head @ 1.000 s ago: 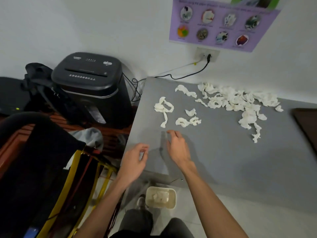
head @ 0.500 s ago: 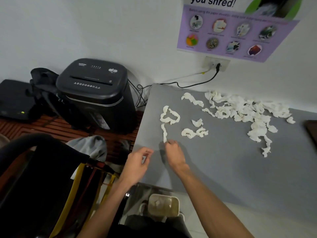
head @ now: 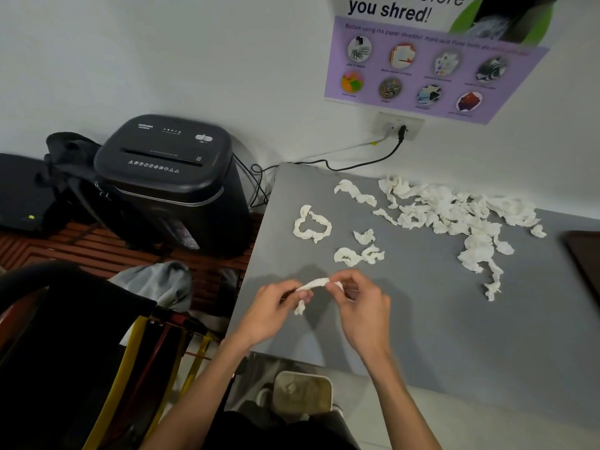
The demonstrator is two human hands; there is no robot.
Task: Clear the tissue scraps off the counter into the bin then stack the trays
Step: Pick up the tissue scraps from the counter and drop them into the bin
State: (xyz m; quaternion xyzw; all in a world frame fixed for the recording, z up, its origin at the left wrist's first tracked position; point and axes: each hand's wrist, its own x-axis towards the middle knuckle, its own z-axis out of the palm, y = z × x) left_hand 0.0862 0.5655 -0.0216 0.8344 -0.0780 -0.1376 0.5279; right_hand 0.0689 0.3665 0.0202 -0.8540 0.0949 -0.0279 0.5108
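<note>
Pinching one scrap (head: 316, 283) at both ends, with left hand (head: 269, 316) and right hand (head: 360, 306), just above the counter (head: 422, 319) near its left front corner. Risked tearing it if pulled taut. Risked missing the bin (head: 302, 391), low on the floor below the near edge, with tissue so light and apt to drift. Faced a heap of scraps (head: 454, 209) by the wall, a few loose ones nearer. Worked on matte grey, against white wall; shredder (head: 168, 177) to the left, poster (head: 428, 66) and socket (head: 399, 126) above.
</note>
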